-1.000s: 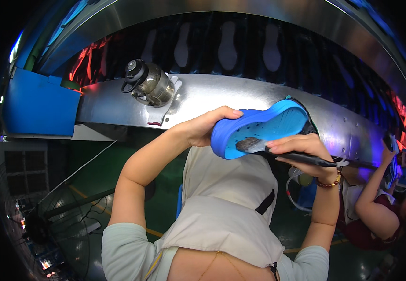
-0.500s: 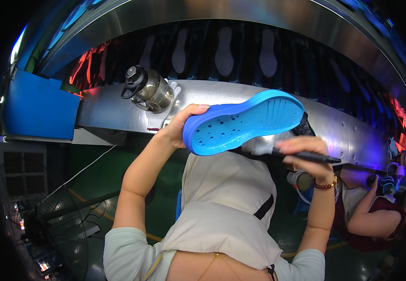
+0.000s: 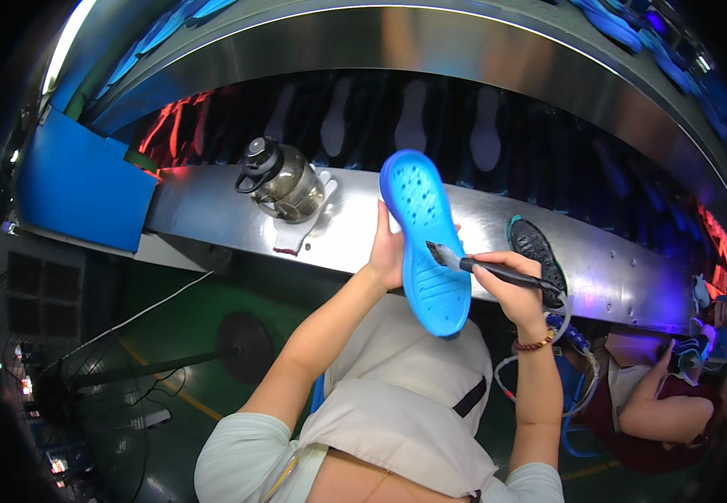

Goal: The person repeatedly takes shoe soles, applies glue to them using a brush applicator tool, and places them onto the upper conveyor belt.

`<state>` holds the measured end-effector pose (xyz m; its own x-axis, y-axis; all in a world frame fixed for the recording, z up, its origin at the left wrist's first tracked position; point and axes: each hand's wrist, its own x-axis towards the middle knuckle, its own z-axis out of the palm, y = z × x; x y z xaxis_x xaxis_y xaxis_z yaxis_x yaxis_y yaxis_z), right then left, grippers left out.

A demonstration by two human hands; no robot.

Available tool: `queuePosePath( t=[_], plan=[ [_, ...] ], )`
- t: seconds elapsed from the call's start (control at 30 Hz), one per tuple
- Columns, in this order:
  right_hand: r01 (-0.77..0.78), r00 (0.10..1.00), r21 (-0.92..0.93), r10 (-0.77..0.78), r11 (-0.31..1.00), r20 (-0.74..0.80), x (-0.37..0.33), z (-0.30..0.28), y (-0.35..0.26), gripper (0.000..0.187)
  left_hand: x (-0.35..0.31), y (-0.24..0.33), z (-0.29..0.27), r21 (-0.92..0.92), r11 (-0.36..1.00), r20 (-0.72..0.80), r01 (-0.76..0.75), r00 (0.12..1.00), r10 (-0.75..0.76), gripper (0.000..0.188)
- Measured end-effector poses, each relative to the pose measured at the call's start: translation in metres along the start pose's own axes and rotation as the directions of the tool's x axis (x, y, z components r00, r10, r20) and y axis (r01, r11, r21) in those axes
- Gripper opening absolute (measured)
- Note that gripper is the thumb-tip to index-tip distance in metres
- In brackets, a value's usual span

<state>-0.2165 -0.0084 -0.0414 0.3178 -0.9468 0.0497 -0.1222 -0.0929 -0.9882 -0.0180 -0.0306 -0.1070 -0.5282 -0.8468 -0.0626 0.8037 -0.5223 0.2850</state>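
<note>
A bright blue shoe sole (image 3: 433,222) is held up over the table edge, its hollow inner face toward me and its dotted end pointing away. My left hand (image 3: 387,254) grips it along the left side, with some fingers hidden behind it. In my right hand (image 3: 510,289) is a black-handled brush (image 3: 497,272), closed in the fingers. The brush's pale and dark bristles lie at the middle of the sole's inner face and seem to touch it. A grey hose runs down from the handle's rear end. On the metal table beside my right hand rests a black sole (image 3: 535,246) with a teal edge.
A dark-lidded bottle (image 3: 294,186) stands on a white glove (image 3: 300,235) on the metal table (image 3: 346,243). Beyond runs a dark conveyor carrying several grey foot-shaped pieces (image 3: 486,130). A blue box (image 3: 87,189) is at the left. Another person (image 3: 665,407) sits at the right.
The blue sole has turned from lying crosswise to pointing away from me, and my left hand has shifted right with it. The brush has come up onto its inner face.
</note>
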Motion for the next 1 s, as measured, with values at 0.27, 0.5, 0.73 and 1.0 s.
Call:
queuePosePath(
  t=[0.27, 0.5, 0.73, 1.0],
  plan=[
    [0.451, 0.889, -0.319, -0.451, 0.833, 0.077, 0.005, 0.022, -0.001, 0.019, 0.004, -0.009, 0.012, 0.125, 0.981, -0.207, -0.146, 0.963, 0.17, 0.096],
    [0.528, 0.817, -0.18, -0.437, 0.83, 0.377, -0.013, 0.007, -0.031, 0.013, -0.014, 0.015, 0.015, 0.186, 0.972, -0.2, -0.145, 0.963, 0.182, 0.099],
    [0.529, 0.832, -0.143, -0.478, 0.836, 0.283, -0.011, 0.021, -0.048, 0.019, -0.006, 0.01, 0.048, 0.13, 0.937, -0.081, -0.324, 0.938, 0.336, 0.091],
    [0.451, 0.856, -0.133, -0.385, 0.883, 0.344, -0.024, 0.005, -0.04, 0.025, -0.012, 0.03, 0.061, 0.235, 0.893, -0.165, -0.383, 0.89, 0.425, 0.096]
  ],
)
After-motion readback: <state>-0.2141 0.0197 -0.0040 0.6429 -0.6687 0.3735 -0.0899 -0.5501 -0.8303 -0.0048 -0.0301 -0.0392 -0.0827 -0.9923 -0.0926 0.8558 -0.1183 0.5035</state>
